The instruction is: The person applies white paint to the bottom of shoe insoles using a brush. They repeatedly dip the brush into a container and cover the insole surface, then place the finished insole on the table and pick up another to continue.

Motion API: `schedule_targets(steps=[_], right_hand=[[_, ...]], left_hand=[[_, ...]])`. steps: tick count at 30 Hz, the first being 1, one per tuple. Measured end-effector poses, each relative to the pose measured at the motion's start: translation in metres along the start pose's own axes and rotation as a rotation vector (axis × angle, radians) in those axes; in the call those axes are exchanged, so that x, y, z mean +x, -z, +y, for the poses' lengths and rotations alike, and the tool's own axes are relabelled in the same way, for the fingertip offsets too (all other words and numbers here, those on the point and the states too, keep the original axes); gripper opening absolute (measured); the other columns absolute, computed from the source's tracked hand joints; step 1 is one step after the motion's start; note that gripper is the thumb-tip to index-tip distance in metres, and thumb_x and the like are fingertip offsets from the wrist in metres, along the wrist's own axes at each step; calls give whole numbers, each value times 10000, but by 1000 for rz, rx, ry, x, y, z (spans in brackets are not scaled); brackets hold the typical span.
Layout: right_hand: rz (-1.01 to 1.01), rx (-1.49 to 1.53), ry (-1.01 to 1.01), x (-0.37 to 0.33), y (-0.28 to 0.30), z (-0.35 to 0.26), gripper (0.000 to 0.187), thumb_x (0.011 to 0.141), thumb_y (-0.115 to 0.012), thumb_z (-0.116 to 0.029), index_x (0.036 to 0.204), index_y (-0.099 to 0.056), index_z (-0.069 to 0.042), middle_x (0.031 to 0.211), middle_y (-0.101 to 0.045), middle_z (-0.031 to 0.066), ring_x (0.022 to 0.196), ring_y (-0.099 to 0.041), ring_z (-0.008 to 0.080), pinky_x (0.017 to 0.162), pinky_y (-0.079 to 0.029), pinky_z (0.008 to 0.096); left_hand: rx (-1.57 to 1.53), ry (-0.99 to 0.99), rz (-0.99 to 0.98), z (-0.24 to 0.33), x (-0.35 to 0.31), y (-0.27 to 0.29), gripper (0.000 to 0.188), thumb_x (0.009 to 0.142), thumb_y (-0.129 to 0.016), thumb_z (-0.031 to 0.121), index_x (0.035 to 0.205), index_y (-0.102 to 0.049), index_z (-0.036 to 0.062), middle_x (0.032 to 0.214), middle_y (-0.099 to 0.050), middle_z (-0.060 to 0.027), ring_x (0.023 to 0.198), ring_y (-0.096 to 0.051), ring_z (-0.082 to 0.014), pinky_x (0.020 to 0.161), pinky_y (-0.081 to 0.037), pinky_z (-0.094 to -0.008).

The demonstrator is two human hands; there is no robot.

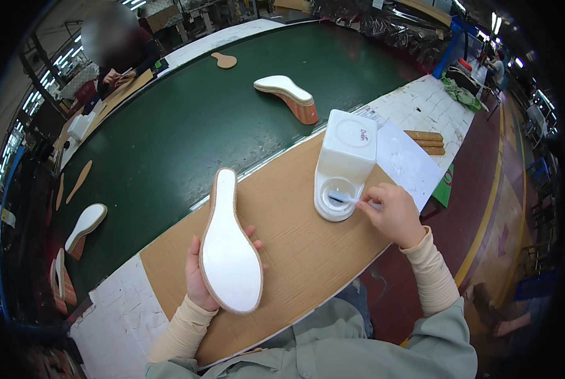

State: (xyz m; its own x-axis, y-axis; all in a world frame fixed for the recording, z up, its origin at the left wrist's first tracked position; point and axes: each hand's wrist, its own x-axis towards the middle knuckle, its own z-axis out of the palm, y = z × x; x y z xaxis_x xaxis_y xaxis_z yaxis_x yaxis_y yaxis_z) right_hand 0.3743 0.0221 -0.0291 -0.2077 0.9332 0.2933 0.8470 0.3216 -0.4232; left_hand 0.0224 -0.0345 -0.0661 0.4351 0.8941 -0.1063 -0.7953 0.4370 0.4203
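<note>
My left hand [198,281] grips a wedge shoe sole [231,259] from beneath, fingers wrapped round its sides. The sole's white top faces up inside a tan rim, heel end pointing away from me. In my right hand [391,213] is a light-coloured small brush [341,197], much like a toothbrush, pinched near its handle. Its head dips into the round well of a white plastic pot [321,203]. A white upturned bottle [349,151] stands at the back of that pot. What liquid the well holds is hard to make out.
A cardboard sheet [289,252] lies under my work. Beyond runs a green conveyor belt [188,126] carrying another wedge sole [289,95], a flat tan insole [224,60] and several pieces at left. White paper [406,161] and brown bars [425,143] lie right. Across the belt sits a co-worker [127,57].
</note>
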Motion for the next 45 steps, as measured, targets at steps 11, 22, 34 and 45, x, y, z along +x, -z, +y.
schedule_targets(steps=[11,22,34,45], right_hand=[[-648,1068,-422,11,28,-59,162,854,-782,-168,820,-722,-21,671,-640,-19,543,-494,20,488,-363,191],[175,279,408,3,11,-126,157,789,-806,-170,876,-713,-80,650,-532,48,511,-545,196,451,-413,321],[191,364,444,-19,21,-141,159,759,-822,-84,886,-726,-80,651,-552,30,508,-553,147,415,-403,298],[261,376,566,-12,2,-172,247,728,-832,-48,948,-722,-29,706,-548,55,521,-562,178,455,-442,305]], left_hand=[[117,63,50,-7,5,-29,715,999,-259,612,1547,-275,153,1520,-376,-166,1363,-410,-426,1081,-322,-721],[169,75,-20,-14,4,-54,781,981,-258,654,1529,-280,98,1498,-380,-175,1317,-460,-409,1001,-423,-702],[195,-156,-82,5,12,-59,844,961,-254,714,1519,-288,81,1431,-441,-163,1261,-510,-376,1004,-475,-600],[251,-152,-83,-3,4,-65,837,969,-246,698,1527,-275,75,1504,-398,-167,1333,-457,-395,1097,-415,-525]])
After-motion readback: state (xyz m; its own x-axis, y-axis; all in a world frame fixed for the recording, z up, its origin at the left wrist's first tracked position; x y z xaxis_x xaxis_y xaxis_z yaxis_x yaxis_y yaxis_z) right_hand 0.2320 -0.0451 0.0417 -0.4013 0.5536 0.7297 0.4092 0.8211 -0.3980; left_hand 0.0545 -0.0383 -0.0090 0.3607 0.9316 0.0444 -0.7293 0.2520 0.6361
